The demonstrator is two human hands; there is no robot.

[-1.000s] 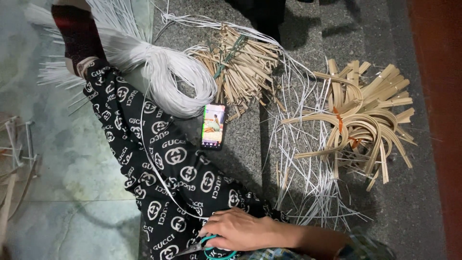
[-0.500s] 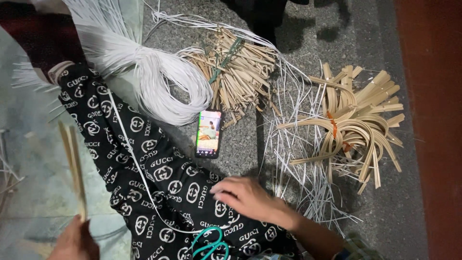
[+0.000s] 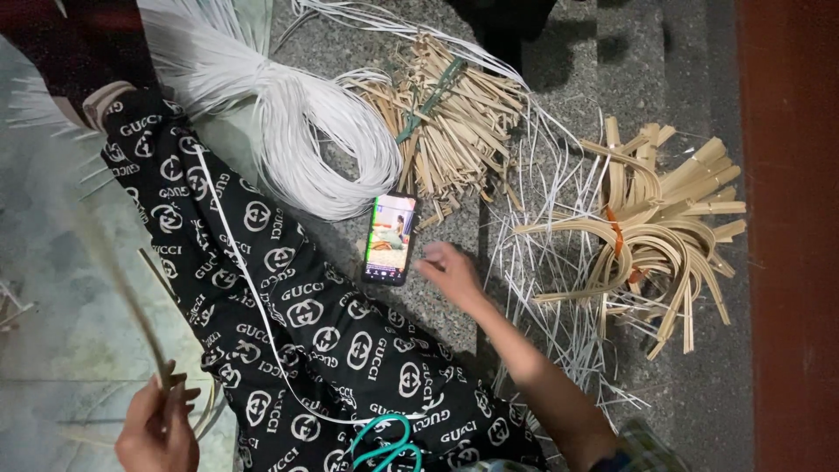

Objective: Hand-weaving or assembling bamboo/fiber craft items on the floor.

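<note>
Right hand [image 3: 450, 271] extended over the stone floor [image 3: 638, 70], fingers loosely spread, grip apart and holding nothing. Phone [image 3: 390, 239] lies flat on the floor, screen lit, just beside the fingertips on their left; not clearly touching. Left hand [image 3: 159, 428] low in the frame, grip clamped on thin cane strips [image 3: 131, 306] that rise up and away, blurred. Patterned trouser leg [image 3: 288, 315] between the two hands. White cane coil [image 3: 306, 140] and tan strip bundle [image 3: 454, 122] beyond the phone; bent strip bundle [image 3: 655, 236] at right.
</note>
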